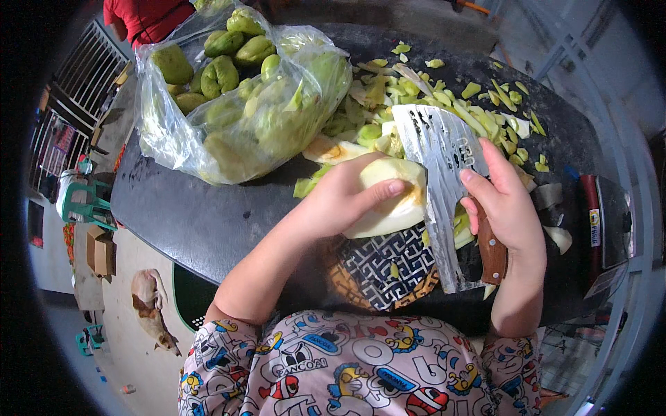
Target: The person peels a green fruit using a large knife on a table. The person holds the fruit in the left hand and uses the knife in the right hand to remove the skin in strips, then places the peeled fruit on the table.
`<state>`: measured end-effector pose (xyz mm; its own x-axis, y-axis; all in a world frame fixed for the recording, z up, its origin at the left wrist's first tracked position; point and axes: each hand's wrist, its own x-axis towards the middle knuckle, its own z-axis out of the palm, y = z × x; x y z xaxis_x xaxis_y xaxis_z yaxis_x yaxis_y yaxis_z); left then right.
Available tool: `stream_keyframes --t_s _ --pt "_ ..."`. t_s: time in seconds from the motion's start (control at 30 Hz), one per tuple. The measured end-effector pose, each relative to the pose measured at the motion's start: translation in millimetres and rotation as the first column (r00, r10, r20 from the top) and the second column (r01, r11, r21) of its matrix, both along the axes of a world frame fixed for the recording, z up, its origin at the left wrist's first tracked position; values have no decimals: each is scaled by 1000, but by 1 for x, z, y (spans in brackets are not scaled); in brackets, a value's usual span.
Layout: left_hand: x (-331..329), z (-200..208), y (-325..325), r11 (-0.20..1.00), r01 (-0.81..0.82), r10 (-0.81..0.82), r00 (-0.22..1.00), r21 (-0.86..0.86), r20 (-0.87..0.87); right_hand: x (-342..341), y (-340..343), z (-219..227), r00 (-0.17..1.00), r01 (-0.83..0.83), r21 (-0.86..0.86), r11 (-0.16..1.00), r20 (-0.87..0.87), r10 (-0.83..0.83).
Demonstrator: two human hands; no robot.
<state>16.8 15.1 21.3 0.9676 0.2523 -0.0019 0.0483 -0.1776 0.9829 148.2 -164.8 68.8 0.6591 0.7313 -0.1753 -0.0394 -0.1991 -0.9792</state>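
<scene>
My left hand grips a pale green peeled chayote over the front of the dark table. My right hand holds a wide cleaver by its brown wooden handle, the blade standing flat against the right side of the chayote. A patterned black-and-white bowl sits below both hands at the table's near edge.
A clear plastic bag of whole green chayotes lies at the back left. Green peels and cut scraps are strewn across the back right. A person in red stands beyond the bag. An animal lies on the floor at left.
</scene>
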Motion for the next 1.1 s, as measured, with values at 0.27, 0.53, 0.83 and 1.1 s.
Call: stream_keyframes --t_s 0.27,0.53,0.83,1.1 --pt "5 -14 -6 977 -178 183 982 -121 36 -5 15 -18 1000 -10 242 970 -27 17" --pt "8 -19 -9 939 -260 282 957 -225 69 -12 21 -31 990 97 328 940 -128 -58" --pt "10 -24 11 940 -318 333 934 -126 130 -32 29 -46 995 78 302 950 -79 -57" --pt "9 -22 4 932 -306 336 929 -193 151 -35 30 -47 993 93 320 943 -99 -64"
